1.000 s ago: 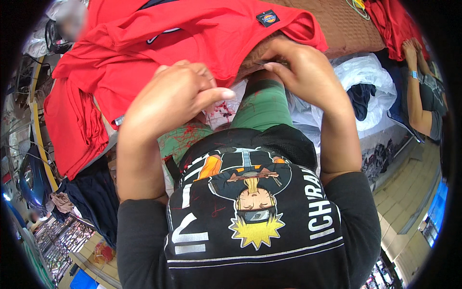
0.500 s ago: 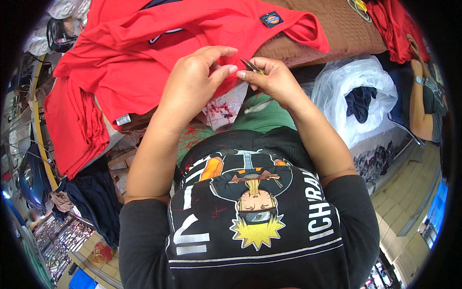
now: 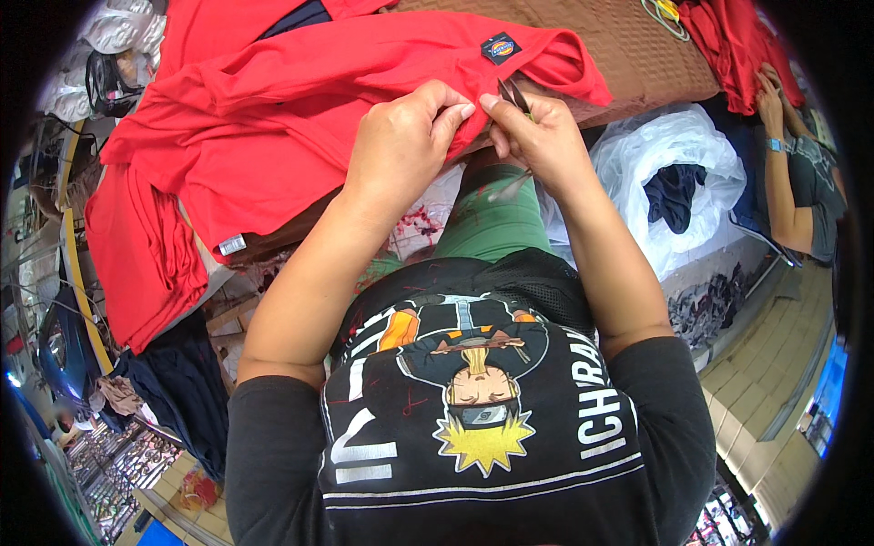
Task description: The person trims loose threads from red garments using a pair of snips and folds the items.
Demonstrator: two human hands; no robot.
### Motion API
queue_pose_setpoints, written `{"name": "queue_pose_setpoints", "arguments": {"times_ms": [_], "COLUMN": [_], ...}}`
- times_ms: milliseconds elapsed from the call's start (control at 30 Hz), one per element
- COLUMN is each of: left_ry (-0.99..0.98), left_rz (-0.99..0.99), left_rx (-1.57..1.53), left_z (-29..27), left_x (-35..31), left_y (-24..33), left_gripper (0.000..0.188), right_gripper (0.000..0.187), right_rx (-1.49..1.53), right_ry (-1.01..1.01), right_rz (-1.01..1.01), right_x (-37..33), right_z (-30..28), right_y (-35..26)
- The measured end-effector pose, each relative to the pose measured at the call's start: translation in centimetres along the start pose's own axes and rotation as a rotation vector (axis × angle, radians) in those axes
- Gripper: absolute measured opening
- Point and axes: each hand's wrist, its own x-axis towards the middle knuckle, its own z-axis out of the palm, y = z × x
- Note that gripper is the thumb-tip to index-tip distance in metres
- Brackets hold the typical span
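Observation:
A red garment (image 3: 300,118) lies spread over the brown padded surface, with a dark square patch (image 3: 500,48) sewn near its hem. My left hand (image 3: 401,136) pinches the garment's near edge between thumb and fingertips. Just to the right, my right hand (image 3: 546,141) grips thread snips (image 3: 515,96), whose dark blades point up and away beside the fabric. Thumb and fingers of this hand cover most of the snips' handle. Right thumb and left fingertips are close together at the red edge; any thread between them is too small to make out.
Brown quilted cloth (image 3: 628,55) covers the work surface. A clear plastic bag (image 3: 628,164) with dark cloth stands at the right. Beyond it, another person's arm (image 3: 778,182) reaches toward more red cloth (image 3: 728,45). Dark garments (image 3: 177,391) hang at the lower left.
Both hands have shifted right, and the left fingers have closed onto the garment edge. The patch has moved slightly left and toward the top. The snips stay in my right hand.

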Motion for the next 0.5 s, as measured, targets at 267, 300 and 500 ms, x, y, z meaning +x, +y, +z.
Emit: {"name": "queue_pose_setpoints", "arguments": {"times_ms": [267, 300, 500], "left_ry": [0.158, 0.072, 0.011], "left_rz": [0.184, 0.18, 0.268], "left_rx": [-0.442, -0.413, -0.611], "left_z": [-0.1, -1.0, -3.5], "left_x": [0.6, 0.3, 0.2], "left_y": [-1.0, -0.7, -0.7], "left_gripper": [0.013, 0.013, 0.013], "right_gripper": [0.036, 0.036, 0.037], "right_rx": [-0.038, -0.031, -0.033], "right_ry": [0.122, 0.122, 0.134], "right_rz": [-0.036, -0.043, -0.045], "right_x": [1.7, 1.7, 1.8], "right_z": [-0.5, -0.5, -0.8], "right_y": [1.0, 1.1, 0.9]}}
